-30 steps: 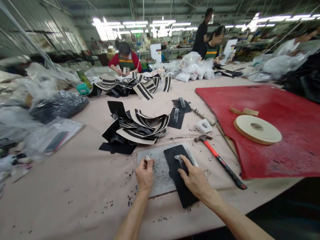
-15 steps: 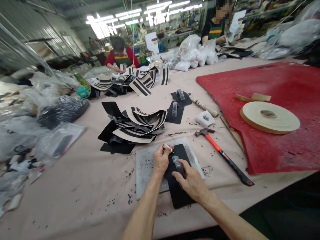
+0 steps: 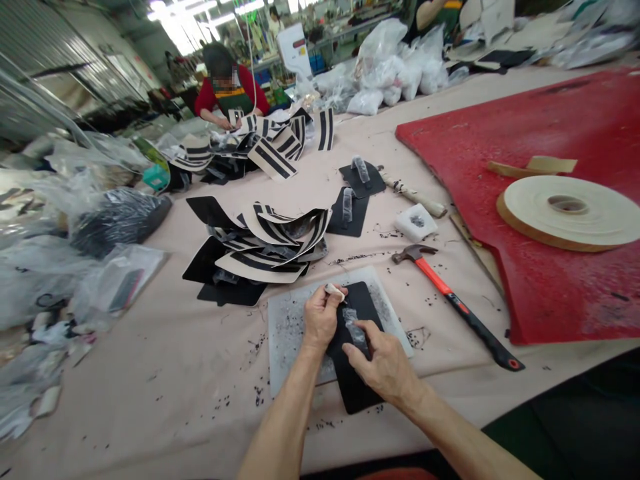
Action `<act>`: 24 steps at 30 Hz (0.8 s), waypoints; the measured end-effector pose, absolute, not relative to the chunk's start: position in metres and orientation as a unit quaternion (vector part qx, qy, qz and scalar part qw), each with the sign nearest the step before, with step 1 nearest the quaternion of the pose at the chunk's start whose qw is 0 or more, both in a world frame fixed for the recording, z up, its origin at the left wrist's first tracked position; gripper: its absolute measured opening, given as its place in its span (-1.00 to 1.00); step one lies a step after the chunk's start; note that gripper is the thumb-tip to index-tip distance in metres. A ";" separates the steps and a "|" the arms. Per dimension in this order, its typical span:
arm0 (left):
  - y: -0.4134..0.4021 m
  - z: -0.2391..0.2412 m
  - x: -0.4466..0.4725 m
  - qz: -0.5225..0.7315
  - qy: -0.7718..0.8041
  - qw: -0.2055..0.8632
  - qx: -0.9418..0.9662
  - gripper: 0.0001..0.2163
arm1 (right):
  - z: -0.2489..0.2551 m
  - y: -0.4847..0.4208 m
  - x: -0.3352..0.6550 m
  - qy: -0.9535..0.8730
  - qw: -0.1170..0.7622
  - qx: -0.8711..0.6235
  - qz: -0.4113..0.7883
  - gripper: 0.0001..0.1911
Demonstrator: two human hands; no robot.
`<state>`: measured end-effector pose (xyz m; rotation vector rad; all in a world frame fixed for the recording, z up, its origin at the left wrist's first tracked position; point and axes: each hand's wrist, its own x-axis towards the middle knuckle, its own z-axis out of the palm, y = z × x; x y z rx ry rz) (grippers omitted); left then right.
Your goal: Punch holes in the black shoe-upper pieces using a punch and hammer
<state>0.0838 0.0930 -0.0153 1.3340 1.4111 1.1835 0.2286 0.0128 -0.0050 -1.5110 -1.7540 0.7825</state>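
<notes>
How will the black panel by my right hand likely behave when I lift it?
The black panel probably bends rather than hanging limp, since similar pieces in the pile stand curved. It's likely light for its size, as it looks thin. Its wrapped strip may be slippery, judging by the shiny, crinkled film.

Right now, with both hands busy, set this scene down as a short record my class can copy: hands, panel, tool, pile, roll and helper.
Panel: black panel, lying partly on a pale board
Left hand: holds a small white item above the panel
Right hand: fingers at the plastic-wrapped handle on the panel
Tool: hammer, on the table, right of the board
Pile: striped panels, beyond the board
Roll: tape roll, on a red sheet
Helper: person in red sleeves, across the table
</notes>
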 end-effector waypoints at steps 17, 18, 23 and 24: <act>0.082 -0.015 0.091 0.435 0.527 0.261 0.681 -0.88 | 0.010 0.059 0.391 -0.609 0.101 -0.775 0.138 -0.78; 0.082 -0.015 0.091 0.435 0.525 0.263 0.683 -0.88 | 0.010 0.060 0.396 -0.574 0.104 -0.784 0.213 -0.85; 0.082 -0.015 0.090 0.439 0.516 0.277 0.681 -0.88 | 0.035 0.049 0.376 -0.442 0.181 -0.718 0.506 -0.86; 0.082 -0.015 0.089 0.440 0.515 0.278 0.681 -0.88 | 0.044 0.046 0.368 -0.438 0.199 -0.709 0.516 -0.81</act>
